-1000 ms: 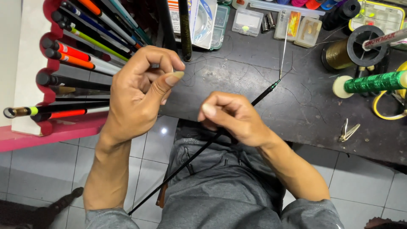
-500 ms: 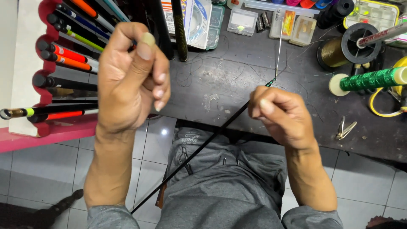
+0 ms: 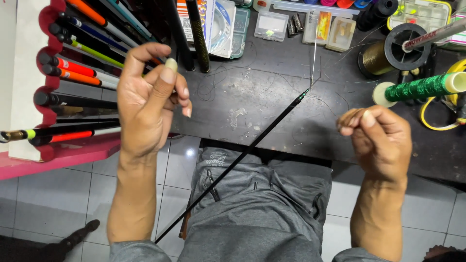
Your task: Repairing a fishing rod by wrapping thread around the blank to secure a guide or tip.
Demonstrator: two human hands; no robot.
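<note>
A thin black rod (image 3: 228, 170) lies slanted across the person's grey-trousered lap, its fine tip reaching up over the dark table (image 3: 252, 111). The left hand (image 3: 148, 104) is raised above the table edge, fingers (image 3: 170, 68) curled with thumb and forefinger pinched together. The right hand (image 3: 381, 140) hangs well apart from it, fingers closed in a loose fist, thumb pressed to forefinger; whether a thread runs between them I cannot tell. Farther back sit a green thread spool (image 3: 420, 87), a gold one (image 3: 374, 58), and a pink rack of rods (image 3: 73, 73).
</note>
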